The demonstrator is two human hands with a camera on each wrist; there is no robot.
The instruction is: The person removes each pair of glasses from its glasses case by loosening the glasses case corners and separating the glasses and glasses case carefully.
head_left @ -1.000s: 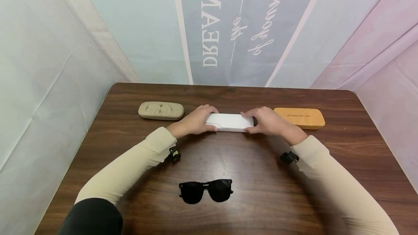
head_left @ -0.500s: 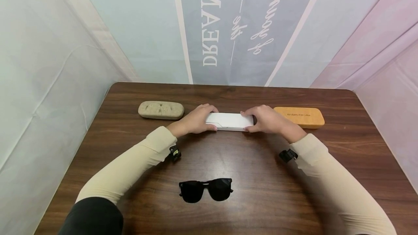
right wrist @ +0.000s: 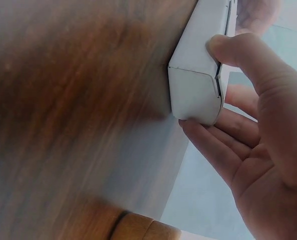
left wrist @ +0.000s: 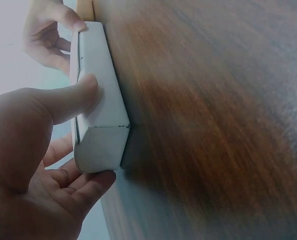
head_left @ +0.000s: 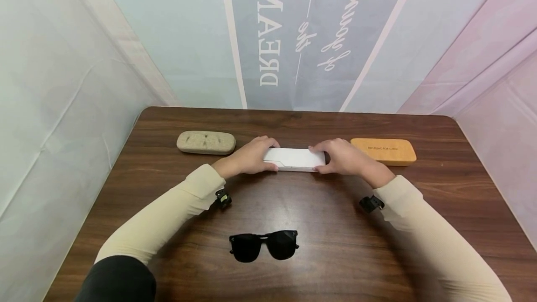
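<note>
White glasses case, at far half of table, shifted slightly nearer me. Leftmost, beige spectacle case; then my left hand, thumb and fingers pinching white glasses case's left end; right hand likewise, right end; orange case rightmost. Likely placing step; next calls for even hold. Long axis side-to-side, flap seam towards me; underside contact unclear.

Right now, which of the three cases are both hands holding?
The white case in the middle, held by the left hand at one end and the right hand at the other; the beige case and orange case are held by neither.
</note>
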